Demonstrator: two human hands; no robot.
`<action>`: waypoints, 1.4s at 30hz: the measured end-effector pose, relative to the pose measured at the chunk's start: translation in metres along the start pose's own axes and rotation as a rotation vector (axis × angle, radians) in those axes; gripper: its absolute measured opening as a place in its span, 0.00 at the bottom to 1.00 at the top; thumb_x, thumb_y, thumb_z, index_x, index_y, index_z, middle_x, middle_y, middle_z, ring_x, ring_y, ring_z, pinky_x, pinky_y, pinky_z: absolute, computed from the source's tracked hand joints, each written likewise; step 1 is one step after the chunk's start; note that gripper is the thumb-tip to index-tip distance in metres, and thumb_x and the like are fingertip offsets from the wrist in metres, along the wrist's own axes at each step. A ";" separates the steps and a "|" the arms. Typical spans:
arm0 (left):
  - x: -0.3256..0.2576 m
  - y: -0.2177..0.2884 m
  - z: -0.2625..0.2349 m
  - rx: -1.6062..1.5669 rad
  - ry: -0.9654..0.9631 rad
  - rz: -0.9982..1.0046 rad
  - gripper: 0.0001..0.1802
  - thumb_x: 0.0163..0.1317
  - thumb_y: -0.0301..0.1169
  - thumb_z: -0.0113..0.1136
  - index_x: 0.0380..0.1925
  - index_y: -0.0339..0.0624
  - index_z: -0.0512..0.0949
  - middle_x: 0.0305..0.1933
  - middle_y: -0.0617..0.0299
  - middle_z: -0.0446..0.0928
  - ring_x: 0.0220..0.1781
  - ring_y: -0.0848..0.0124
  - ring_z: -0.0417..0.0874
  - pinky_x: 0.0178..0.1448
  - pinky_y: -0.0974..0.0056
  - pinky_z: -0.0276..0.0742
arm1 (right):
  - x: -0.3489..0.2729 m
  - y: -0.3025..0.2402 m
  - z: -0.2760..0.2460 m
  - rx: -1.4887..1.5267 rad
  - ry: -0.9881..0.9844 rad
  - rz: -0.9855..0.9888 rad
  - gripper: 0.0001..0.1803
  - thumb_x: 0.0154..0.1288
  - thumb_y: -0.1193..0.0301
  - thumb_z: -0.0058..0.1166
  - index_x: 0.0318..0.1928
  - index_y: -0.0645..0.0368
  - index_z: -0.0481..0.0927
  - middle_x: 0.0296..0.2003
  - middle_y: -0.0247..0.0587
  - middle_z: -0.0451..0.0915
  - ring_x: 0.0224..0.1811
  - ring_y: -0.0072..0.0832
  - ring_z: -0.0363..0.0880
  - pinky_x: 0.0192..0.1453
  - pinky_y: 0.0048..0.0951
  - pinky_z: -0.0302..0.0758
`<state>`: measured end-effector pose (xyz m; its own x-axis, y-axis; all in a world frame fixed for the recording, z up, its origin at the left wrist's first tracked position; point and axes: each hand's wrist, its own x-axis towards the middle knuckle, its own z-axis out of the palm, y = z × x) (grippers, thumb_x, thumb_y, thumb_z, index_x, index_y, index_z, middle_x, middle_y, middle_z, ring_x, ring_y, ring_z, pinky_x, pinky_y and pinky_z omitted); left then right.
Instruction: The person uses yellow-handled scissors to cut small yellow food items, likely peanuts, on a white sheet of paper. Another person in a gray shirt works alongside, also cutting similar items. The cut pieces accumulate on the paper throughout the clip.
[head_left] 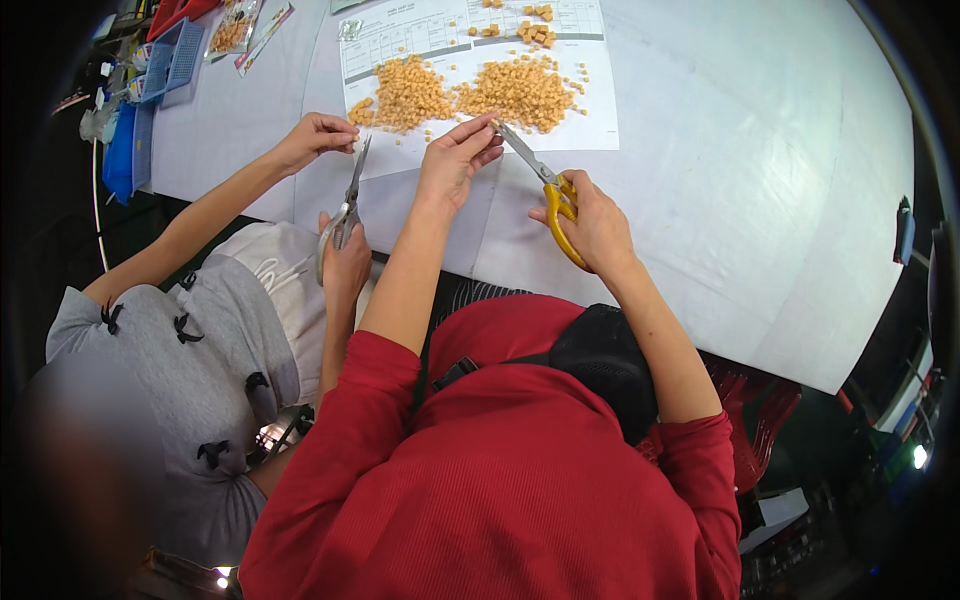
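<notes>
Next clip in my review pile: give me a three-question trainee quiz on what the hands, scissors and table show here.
1. Which hand holds the yellow-handled scissors?
2. True or false: the left hand lies flat on the table.
3. What lies heaped on the paper sheet?

Key:
1. The right hand.
2. False; it is raised, its fingers pinched at the scissor tips.
3. Small tan pieces in piles.

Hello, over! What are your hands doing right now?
Right hand gripping yellow scissors. Left hand pinching a small piece at the blades. Co-worker's scissors close alongside.
</notes>
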<state>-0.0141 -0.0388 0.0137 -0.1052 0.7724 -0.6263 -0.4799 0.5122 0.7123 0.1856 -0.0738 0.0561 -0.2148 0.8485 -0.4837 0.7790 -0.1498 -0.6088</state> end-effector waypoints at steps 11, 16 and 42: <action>0.015 -0.020 -0.011 0.048 0.107 -0.034 0.12 0.61 0.22 0.59 0.45 0.30 0.79 0.40 0.57 0.81 0.39 0.71 0.81 0.44 0.66 0.83 | 0.012 0.008 0.017 -0.029 -0.051 0.009 0.36 0.55 0.46 0.62 0.53 0.63 0.70 0.41 0.55 0.81 0.44 0.48 0.81 0.46 0.42 0.76; 0.019 -0.020 -0.010 0.035 0.123 -0.043 0.12 0.62 0.22 0.59 0.45 0.29 0.79 0.40 0.55 0.80 0.38 0.70 0.82 0.44 0.66 0.83 | 0.020 0.011 0.020 -0.032 -0.083 0.032 0.37 0.55 0.46 0.62 0.53 0.62 0.70 0.42 0.55 0.81 0.44 0.48 0.81 0.45 0.42 0.76; 0.049 -0.032 -0.005 0.094 0.234 -0.113 0.11 0.59 0.20 0.61 0.41 0.28 0.75 0.40 0.51 0.79 0.39 0.64 0.83 0.45 0.63 0.85 | 0.047 0.023 0.022 -0.084 -0.127 0.039 0.34 0.54 0.41 0.59 0.44 0.61 0.72 0.28 0.55 0.82 0.33 0.50 0.83 0.35 0.45 0.77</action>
<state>-0.0079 -0.0193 -0.0409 -0.2592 0.6063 -0.7518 -0.4184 0.6311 0.6532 0.1809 -0.0489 0.0056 -0.2523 0.7708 -0.5850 0.8335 -0.1341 -0.5361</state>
